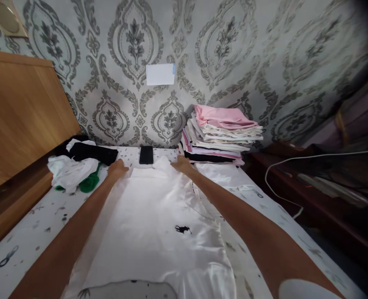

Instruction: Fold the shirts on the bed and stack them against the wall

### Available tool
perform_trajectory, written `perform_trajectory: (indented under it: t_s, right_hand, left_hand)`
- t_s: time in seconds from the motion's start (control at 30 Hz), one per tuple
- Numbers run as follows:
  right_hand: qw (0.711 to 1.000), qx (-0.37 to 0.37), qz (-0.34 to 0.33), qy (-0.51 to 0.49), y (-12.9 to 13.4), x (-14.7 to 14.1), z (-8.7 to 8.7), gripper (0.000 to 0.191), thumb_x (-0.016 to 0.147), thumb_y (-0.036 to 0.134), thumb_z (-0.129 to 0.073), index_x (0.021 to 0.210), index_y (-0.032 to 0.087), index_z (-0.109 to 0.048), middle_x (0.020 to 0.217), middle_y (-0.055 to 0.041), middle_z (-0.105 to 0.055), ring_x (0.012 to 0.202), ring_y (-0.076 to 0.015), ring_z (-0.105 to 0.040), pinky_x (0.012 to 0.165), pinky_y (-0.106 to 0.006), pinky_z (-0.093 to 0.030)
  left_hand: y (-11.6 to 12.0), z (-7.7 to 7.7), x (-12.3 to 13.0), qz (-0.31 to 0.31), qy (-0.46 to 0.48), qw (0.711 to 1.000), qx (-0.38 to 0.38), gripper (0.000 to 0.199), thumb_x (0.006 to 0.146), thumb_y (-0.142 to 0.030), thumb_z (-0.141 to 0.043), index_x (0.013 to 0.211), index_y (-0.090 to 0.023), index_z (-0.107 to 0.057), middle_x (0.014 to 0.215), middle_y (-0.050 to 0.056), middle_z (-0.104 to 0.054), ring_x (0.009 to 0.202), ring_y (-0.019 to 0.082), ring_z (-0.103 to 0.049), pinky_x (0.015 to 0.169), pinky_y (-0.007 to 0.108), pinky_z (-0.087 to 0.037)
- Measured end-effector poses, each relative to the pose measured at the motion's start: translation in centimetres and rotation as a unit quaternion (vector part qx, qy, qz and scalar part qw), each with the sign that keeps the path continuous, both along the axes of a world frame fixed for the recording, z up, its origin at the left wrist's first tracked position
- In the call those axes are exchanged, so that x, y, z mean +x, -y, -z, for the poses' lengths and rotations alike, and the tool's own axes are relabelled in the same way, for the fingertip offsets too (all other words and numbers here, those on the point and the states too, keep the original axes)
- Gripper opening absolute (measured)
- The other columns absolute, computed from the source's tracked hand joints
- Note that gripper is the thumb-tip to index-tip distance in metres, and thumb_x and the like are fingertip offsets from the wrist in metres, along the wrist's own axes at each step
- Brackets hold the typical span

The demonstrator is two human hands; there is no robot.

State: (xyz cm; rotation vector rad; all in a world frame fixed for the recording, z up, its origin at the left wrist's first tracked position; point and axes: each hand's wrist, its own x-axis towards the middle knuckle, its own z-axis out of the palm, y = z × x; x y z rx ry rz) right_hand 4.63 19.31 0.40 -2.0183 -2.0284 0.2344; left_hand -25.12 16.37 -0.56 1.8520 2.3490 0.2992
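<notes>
A thin white shirt (pixel 149 224) with a small black emblem lies spread out flat in front of me. My left hand (pixel 118 168) is closed at its far left corner, fingers curled on the cloth. At the far right corner my right hand (pixel 182 164) pinches the fabric, close to the folded pile. Between my hands the far edge of the shirt is bunched up and wrinkled. Just beyond that edge lies a black phone (pixel 146 155). The fingertips of both hands are partly hidden.
A tall stack of folded clothes (pixel 222 137), pink on top, stands against the wall at right. Loose black, white and green clothes (pixel 74 170) lie at left beside a wooden panel (pixel 22 120). A white cable (pixel 283 162) runs over the dark furniture at right. Patterned sheet (pixel 47 224) lies underneath.
</notes>
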Motion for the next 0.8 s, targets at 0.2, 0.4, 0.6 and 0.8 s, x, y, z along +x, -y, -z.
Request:
perform_trajectory:
  t_s: [0.2, 0.4, 0.6, 0.8]
  right_hand:
    - [1.0, 0.0, 0.0, -0.007, -1.0, 0.3, 0.5, 0.019, 0.079, 0.017, -0.064, 0.096, 0.019, -0.073, 0.104, -0.0088, -0.073, 0.101, -0.0255, -0.067, 0.081, -0.029, -0.05]
    - [0.994, 0.097, 0.031, -0.042, 0.2, 0.5, -0.3, 0.033, 0.095, 0.023, -0.044, 0.125, 0.018, -0.06, 0.12, -0.0152, -0.067, 0.105, -0.0302, -0.064, 0.088, -0.04, -0.049]
    - [0.983, 0.156, -0.009, -0.099, 5.4, 1.2, -0.1, 0.041, 0.096, 0.018, -0.037, 0.134, 0.014, -0.052, 0.126, -0.0152, -0.064, 0.114, -0.025, -0.061, 0.099, -0.04, -0.048]
    - [0.95, 0.143, -0.273, -0.043, 18.8, 1.2, 4.0, 0.047, 0.098, 0.034, -0.045, 0.142, 0.017, -0.05, 0.151, -0.0187, -0.046, 0.141, -0.0313, -0.042, 0.113, -0.054, -0.038]
  left_hand:
    - [1.4, 0.6, -1.4, 0.008, -0.018, 0.999, 0.045, 0.021, 0.094, -0.03, -0.049, 0.109, -0.021, -0.059, 0.114, 0.007, -0.069, 0.109, 0.022, -0.064, 0.082, 0.027, -0.047]
    - [3.4, -0.1, -1.6, -0.001, -0.09, 0.992, 0.084, 0.027, 0.096, -0.027, -0.043, 0.116, -0.016, -0.056, 0.118, 0.018, -0.065, 0.112, 0.035, -0.06, 0.086, 0.043, -0.049]
    - [6.4, -0.1, 2.9, 0.224, -0.024, 0.957, 0.18, 0.038, 0.098, -0.03, -0.037, 0.13, -0.015, -0.051, 0.133, 0.018, -0.057, 0.127, 0.03, -0.052, 0.106, 0.045, -0.043]
    - [10.7, 3.4, 1.5, 0.367, 0.013, 0.928, 0.054, 0.055, 0.099, -0.047, -0.038, 0.148, -0.021, -0.041, 0.16, 0.01, -0.038, 0.147, 0.025, -0.033, 0.122, 0.043, -0.024]
